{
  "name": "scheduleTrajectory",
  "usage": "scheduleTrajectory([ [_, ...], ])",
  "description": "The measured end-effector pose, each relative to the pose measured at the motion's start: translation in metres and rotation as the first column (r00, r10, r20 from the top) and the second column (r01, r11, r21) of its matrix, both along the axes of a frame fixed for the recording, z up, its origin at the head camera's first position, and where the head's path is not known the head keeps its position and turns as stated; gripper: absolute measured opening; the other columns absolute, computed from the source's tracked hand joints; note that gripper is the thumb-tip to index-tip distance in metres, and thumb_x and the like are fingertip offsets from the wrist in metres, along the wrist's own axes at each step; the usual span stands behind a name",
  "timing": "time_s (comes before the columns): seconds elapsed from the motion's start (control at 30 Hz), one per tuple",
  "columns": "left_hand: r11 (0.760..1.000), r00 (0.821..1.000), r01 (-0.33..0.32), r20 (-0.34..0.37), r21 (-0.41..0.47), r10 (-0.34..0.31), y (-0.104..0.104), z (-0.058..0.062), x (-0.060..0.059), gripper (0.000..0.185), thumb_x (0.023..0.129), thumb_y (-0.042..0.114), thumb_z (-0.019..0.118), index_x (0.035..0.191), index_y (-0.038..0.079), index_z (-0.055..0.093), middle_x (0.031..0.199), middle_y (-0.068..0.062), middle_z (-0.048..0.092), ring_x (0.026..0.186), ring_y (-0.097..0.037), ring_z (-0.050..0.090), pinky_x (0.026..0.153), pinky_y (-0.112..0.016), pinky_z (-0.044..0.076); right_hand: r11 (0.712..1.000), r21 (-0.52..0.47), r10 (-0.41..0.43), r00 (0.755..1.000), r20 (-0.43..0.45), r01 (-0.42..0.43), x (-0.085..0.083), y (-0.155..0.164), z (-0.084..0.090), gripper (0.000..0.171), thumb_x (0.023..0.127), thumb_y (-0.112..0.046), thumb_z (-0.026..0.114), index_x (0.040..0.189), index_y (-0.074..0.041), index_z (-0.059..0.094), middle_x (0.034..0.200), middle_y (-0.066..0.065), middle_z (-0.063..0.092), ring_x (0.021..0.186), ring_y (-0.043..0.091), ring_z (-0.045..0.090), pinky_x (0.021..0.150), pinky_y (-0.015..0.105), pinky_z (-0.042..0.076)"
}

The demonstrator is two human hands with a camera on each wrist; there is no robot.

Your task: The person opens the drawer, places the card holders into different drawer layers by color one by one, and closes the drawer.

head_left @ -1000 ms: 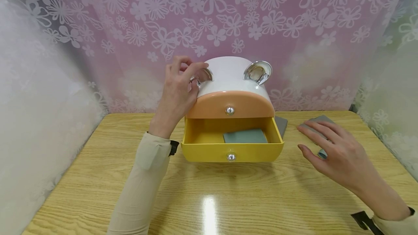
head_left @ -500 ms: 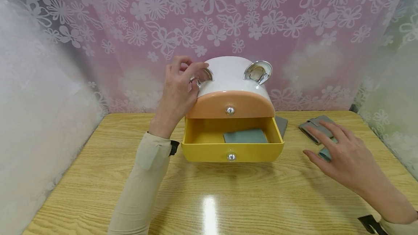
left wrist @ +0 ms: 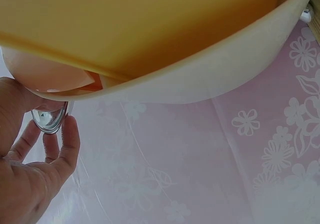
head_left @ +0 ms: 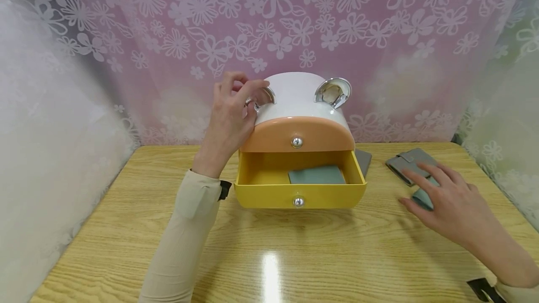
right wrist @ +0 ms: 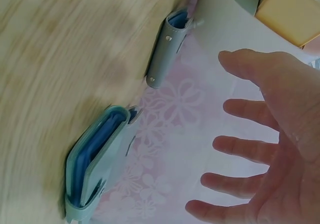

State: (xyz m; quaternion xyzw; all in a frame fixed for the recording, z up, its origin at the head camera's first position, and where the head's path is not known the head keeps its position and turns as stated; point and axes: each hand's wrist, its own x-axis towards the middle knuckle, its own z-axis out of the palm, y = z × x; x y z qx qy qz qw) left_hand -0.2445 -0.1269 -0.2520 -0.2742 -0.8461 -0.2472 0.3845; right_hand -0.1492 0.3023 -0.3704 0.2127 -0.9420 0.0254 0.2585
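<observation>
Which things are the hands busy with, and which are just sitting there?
Busy with: left hand grips the box's silver ear; right hand over the teal wallet; open yellow drawer.
Sitting there: grey wallet, wallet in drawer.

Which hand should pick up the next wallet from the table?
Right, probably. The right hand hovers open over the teal wallet, beside the grey wallet. The left hand holds the storage box by its silver handle.

right hand [right wrist: 272,149] fingers spread | teal wallet [right wrist: 95,161] nearby | grey wallet [right wrist: 167,46] beyond
</observation>
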Motion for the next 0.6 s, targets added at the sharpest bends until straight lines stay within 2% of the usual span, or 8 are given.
scheduleTrajectory([
  [0.1, 1.000, 1.000, -0.001, -0.001, -0.001, 0.001, 0.000, 0.000, 0.000, 0.040, 0.092, -0.005, 0.059, 0.125, 0.015, 0.069, 0.121, -0.016, 0.050, 0.105, -0.036, 0.055, 0.096, -0.047, 0.039, 0.999, 0.026, -0.023, 0.999, 0.030, 0.022, -0.001, 0.002, -0.002, 0.065, 0.075, -0.041, 0.087, 0.130, -0.013, 0.067, 0.134, 0.027, 0.057, 0.112, 0.060, 0.053, 0.050, 0.064, 0.049],
  [0.3, 1.000, 1.000, -0.003, 0.012, 0.005, 0.003, 0.000, 0.000, 0.000, 0.039, 0.092, -0.005, 0.059, 0.124, 0.016, 0.069, 0.121, -0.016, 0.050, 0.106, -0.035, 0.054, 0.096, -0.046, 0.039, 0.999, 0.032, -0.035, 0.998, 0.060, 0.034, -0.002, 0.007, -0.006, 0.058, 0.074, -0.038, 0.087, 0.123, -0.012, 0.071, 0.130, 0.027, 0.059, 0.108, 0.062, 0.056, 0.044, 0.058, 0.048],
  [0.43, 1.000, 1.000, -0.002, 0.022, 0.008, 0.002, 0.000, 0.001, 0.000, 0.040, 0.092, -0.005, 0.059, 0.124, 0.016, 0.069, 0.122, -0.015, 0.050, 0.107, -0.035, 0.052, 0.095, -0.045, 0.039, 0.999, 0.025, -0.047, 0.993, 0.111, 0.044, -0.003, 0.012, -0.011, 0.056, 0.075, -0.034, 0.087, 0.123, -0.011, 0.071, 0.127, 0.026, 0.058, 0.104, 0.063, 0.055, 0.043, 0.057, 0.048],
  [0.5, 1.000, 1.000, -0.005, 0.026, 0.007, 0.004, 0.000, 0.001, 0.001, 0.040, 0.092, -0.005, 0.059, 0.125, 0.016, 0.069, 0.122, -0.015, 0.050, 0.107, -0.035, 0.052, 0.094, -0.044, 0.039, 0.999, 0.019, -0.032, 0.992, 0.124, 0.030, -0.004, 0.015, -0.014, 0.056, 0.074, -0.031, 0.088, 0.123, -0.009, 0.071, 0.124, 0.027, 0.059, 0.103, 0.062, 0.056, 0.051, 0.061, 0.050],
  [0.6, 1.000, 0.999, -0.008, 0.032, 0.011, 0.008, 0.000, 0.001, 0.001, 0.039, 0.092, -0.004, 0.059, 0.124, 0.016, 0.069, 0.122, -0.015, 0.050, 0.107, -0.035, 0.052, 0.095, -0.044, 0.039, 1.000, 0.016, 0.005, 0.993, 0.121, -0.007, -0.007, 0.018, -0.019, 0.055, 0.072, -0.028, 0.089, 0.120, -0.006, 0.072, 0.120, 0.028, 0.061, 0.100, 0.057, 0.060, 0.071, 0.067, 0.051],
])
